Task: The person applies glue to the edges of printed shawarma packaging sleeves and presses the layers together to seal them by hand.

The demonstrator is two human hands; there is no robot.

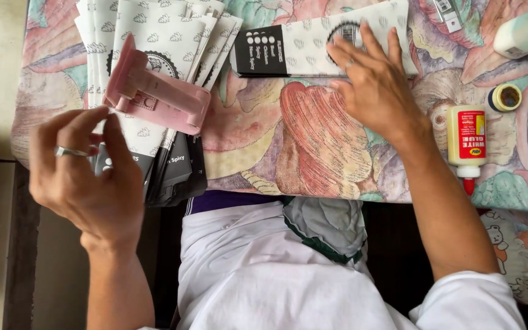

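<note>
Head cam: flat printed paper sleeve (322,49) lies at the far side of the floral tablecloth (258,134), right hand (371,85) spread open, pressing down on it. Left hand (87,177) is half-curled, fingertips pinching the black end of the sleeve stack (154,36) under a pink holder (157,91). Glue bottle (467,140) sits just right.

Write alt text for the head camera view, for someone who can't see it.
Right hand presses flat on a patterned paper sleeve on a floral tablecloth. Left hand pinches one sheet from a fanned stack weighted by a pink tool. A glue bottle lies nearby.
</note>
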